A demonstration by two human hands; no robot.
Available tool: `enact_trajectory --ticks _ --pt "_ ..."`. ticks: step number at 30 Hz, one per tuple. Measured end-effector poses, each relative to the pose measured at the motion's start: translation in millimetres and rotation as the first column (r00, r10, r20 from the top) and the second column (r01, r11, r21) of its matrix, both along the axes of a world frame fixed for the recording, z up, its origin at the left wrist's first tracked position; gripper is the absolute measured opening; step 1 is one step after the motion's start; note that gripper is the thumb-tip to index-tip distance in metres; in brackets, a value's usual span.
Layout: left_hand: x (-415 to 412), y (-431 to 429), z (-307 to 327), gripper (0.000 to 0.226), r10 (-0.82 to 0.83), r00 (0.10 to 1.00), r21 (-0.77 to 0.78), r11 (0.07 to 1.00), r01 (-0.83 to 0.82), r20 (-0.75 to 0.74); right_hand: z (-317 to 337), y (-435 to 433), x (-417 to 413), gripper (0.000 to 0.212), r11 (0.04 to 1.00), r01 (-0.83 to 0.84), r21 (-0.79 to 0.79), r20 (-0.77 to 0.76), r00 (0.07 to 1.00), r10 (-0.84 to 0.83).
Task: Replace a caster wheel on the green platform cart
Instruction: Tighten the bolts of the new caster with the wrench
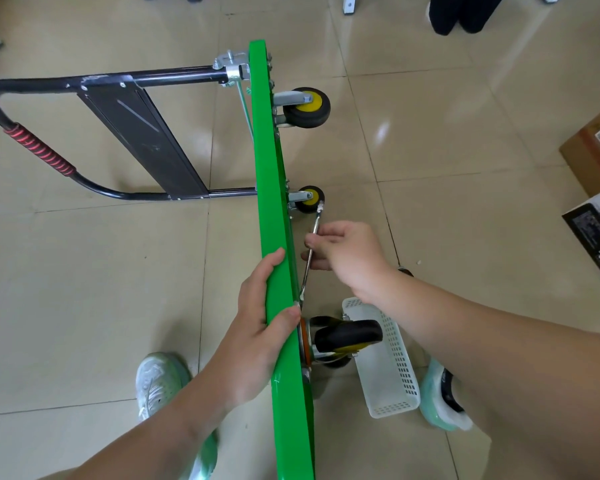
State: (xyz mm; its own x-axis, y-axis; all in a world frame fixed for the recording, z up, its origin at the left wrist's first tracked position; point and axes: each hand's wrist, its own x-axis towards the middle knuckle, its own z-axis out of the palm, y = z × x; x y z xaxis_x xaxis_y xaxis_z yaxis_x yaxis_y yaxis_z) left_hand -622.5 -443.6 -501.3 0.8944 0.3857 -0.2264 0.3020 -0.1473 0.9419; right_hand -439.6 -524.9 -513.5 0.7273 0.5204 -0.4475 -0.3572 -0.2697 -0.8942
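Observation:
The green platform cart (pixel 269 174) stands on its long edge, underside facing right, its black handle (pixel 94 133) folded out to the left. My left hand (pixel 260 337) grips the deck's upper edge near me. My right hand (pixel 343 254) pinches a silver wrench (pixel 311 251) whose lower end sits at the deck just above the near caster wheel (pixel 349 336), black with a yellow hub. Two more casters show farther along: a middle caster wheel (pixel 309 199) and a far caster wheel (pixel 309 107).
A white perforated plastic basket (pixel 392 372) lies on the tiled floor right of the near caster. My shoes (pixel 160 379) flank the cart. Cardboard boxes (pixel 596 161) sit at the right edge. Other people's feet (pixel 465 12) are at the top.

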Motion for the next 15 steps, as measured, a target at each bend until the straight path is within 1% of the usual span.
enact_trajectory --ticks 2,4,7,10,15 --pt "0.4 -0.6 -0.3 0.065 0.006 1.000 0.013 1.000 -0.006 0.002 1.0 -4.4 3.5 0.009 0.997 0.078 0.019 -0.004 0.997 -0.078" --pt "0.5 -0.8 -0.2 0.065 0.006 1.000 0.008 1.000 -0.006 0.001 7.2 -7.2 6.6 0.011 0.994 0.085 0.068 0.011 0.996 -0.086" --pt "-0.8 -0.1 -1.0 0.068 0.006 1.000 -0.010 1.000 -0.006 -0.001 22.0 -10.9 -2.5 0.016 0.987 -0.002 0.160 0.049 0.999 -0.006" --pt "-1.1 -0.9 -1.4 0.069 0.007 1.000 -0.003 1.000 -0.007 0.006 27.9 -17.5 -18.7 0.022 0.976 -0.121 0.183 0.139 0.986 0.096" --pt "0.0 -1.6 -1.5 0.068 0.013 1.000 0.008 1.000 -0.013 0.013 30.6 -25.3 -24.7 0.024 0.961 -0.162 0.224 0.217 0.970 0.113"
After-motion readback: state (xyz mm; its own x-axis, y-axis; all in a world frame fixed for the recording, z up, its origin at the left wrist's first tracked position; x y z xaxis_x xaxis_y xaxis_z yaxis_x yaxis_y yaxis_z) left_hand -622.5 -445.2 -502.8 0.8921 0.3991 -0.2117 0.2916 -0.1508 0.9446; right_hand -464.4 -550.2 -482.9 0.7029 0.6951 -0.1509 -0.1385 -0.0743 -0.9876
